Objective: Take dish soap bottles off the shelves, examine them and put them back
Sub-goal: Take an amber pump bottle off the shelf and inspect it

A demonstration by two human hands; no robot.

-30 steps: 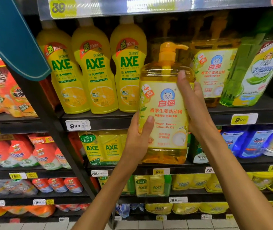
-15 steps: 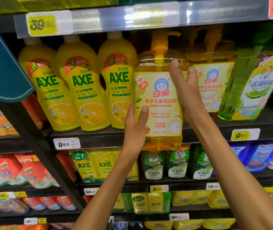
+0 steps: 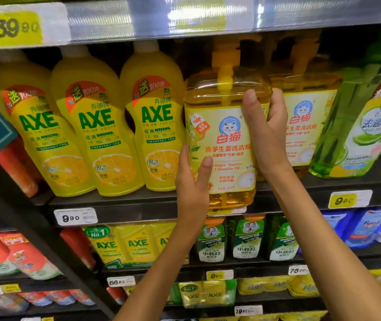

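Shelf (image 3: 138,206): pump bottle (image 3: 224,144) in both hands' grip (image 3: 193,188) (image 3: 265,133), yellow AXE bottles (image 3: 97,126) alongside.

light: bright, from above | glare: shelf-edge strip (image 3: 184,19) | shadow: dark under shelf | blur: soft edges, lower rows | distortion: wide-angle bowing

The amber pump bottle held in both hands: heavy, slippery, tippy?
The amber pump bottle looks nearly full, so probably heavy; left hand and right hand both grip it. Its glossy plastic may be slippery. The broad squarish body should resist tipping.
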